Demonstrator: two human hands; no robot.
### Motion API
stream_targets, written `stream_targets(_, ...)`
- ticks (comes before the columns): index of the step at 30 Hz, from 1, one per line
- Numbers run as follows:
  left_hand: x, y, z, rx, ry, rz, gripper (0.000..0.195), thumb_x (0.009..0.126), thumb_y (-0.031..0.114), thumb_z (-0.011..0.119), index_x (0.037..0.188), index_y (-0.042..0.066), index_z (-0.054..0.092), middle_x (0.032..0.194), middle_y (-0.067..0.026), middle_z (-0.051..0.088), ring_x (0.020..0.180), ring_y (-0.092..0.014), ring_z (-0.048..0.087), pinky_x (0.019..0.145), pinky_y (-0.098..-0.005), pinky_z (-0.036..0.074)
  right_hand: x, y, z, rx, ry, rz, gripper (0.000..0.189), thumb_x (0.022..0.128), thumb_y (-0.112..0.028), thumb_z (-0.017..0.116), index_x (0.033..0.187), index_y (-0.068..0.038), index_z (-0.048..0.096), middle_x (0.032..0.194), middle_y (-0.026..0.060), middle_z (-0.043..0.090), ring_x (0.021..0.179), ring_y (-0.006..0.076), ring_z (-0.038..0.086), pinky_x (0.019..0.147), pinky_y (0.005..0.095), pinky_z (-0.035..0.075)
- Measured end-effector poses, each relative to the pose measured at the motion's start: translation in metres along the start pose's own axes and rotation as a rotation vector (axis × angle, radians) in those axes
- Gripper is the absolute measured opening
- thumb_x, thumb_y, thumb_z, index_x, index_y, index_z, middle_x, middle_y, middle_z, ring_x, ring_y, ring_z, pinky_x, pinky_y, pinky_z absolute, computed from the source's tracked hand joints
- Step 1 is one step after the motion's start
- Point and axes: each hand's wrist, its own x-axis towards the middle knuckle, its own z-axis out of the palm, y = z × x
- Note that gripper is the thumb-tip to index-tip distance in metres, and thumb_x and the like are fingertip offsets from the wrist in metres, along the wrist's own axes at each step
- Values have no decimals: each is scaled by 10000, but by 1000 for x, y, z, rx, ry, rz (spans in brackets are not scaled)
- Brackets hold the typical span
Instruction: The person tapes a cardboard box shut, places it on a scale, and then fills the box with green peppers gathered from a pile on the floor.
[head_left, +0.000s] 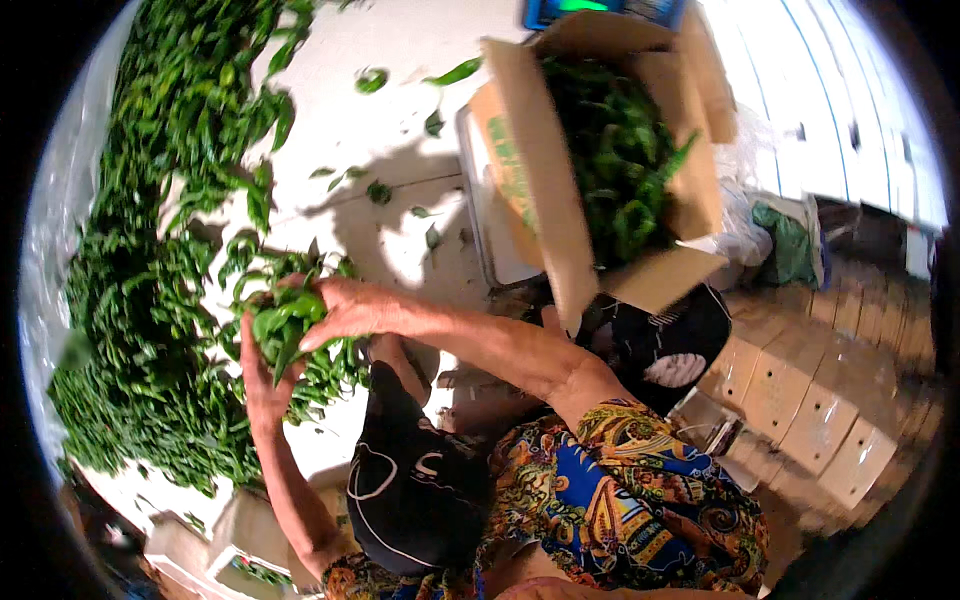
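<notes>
A bunch of green chili peppers (287, 319) is held between my two hands, over the near edge of a large pepper pile. My left hand (268, 375) supports the bunch from the left and below. My right hand (337, 307) curls around its right side, its arm reaching across from the right. The long pile of green peppers (142, 300) covers the left of the white table (390, 45). An open cardboard box (566, 202), largely filled with green peppers (611, 150), stands at the upper right, tilted in the view.
Loose peppers (457, 72) and leaves lie between pile and box. A flat tray or platform (480, 217) is under the box, with a blue device (592, 9) behind. Closed cartons (795, 390) stand on the floor at right; other boxes (247, 540) are at lower left.
</notes>
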Motion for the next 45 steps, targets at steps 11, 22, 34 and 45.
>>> stream_targets(11,6,308,173,552,-241,812,823,621,20,796,1387,55,495,1286,-192,563,1201,-381,557,1027,-429,451,-205,-208,-43,37,430,-484,772,751,-36,831,1408,-111,431,1249,73,631,1186,178,590,1054,320,456)
stream_targets(22,104,297,288,691,-387,832,964,693,-65,776,1524,134,331,1361,-190,505,1236,-340,556,1014,-401,538,-326,-234,-151,-1202,1032,262,871,775,-269,804,1519,-206,354,1258,209,622,1166,368,609,974,446,479)
stream_targets(34,65,48,119,14,72,-43,486,884,180,663,1317,-14,558,1096,-181,673,949,-208,658,782,-330,561,-378,-211,-122,-1452,533,211,442,682,-253,824,1042,-68,646,1000,123,642,940,348,628,827,450,488)
stream_targets(45,-73,-119,84,769,318,-47,704,748,210,792,1363,51,491,1029,-168,652,996,-348,595,847,-450,491,-362,-175,-58,-1677,267,269,285,661,19,672,930,-65,630,911,81,615,861,297,600,760,419,496)
